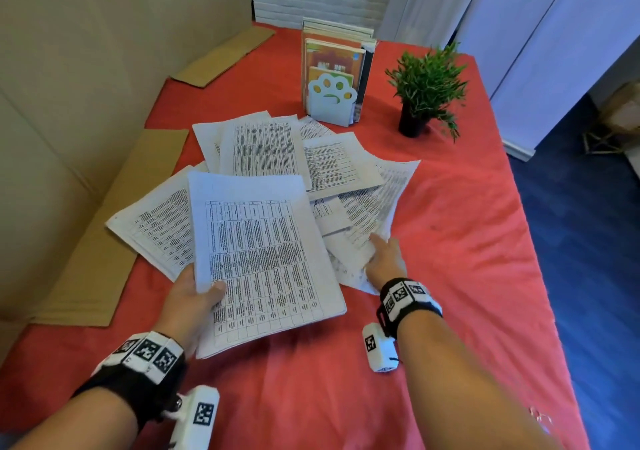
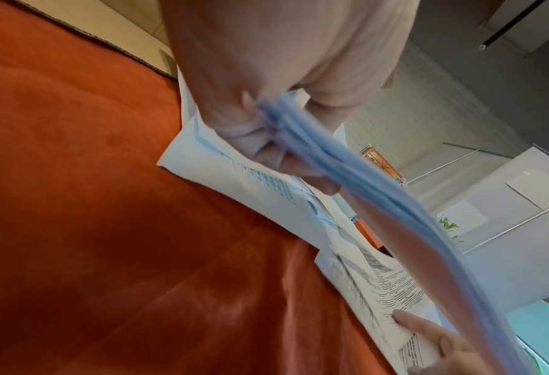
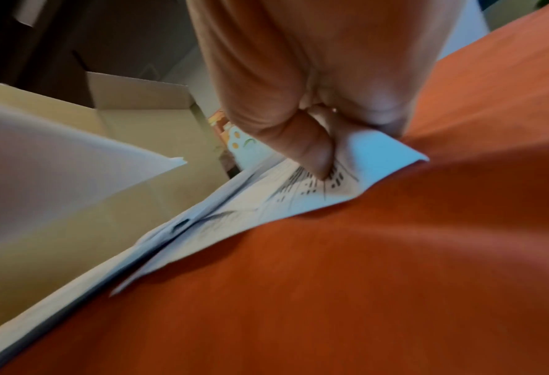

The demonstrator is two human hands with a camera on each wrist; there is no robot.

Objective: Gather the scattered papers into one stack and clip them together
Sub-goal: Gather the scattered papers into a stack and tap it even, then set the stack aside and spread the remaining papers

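**Loose printed sheets, part gathered, on red-covered table**

Left hand: lower left of centre in the head view; thumb on top and fingers beneath, clamped on the near left edge of a held sheaf of printed table pages, lifted off the cloth and tilted. In the left wrist view the sheaf's edge is blurred.

Right hand: right of centre; thumb and fingers pinch the near corner of a loose sheet at the right edge of the pile. Pinch confirmed in the right wrist view.

Scattered papers: overlapping, fanned across the middle of the frame, beyond and beside the sheaf.

Red tablecloth: under everything.

Paw-shaped book stand: upper centre, books upright behind it.

Potted plant: upper right, apart from the papers.

Cardboard sheets: along the left edge.
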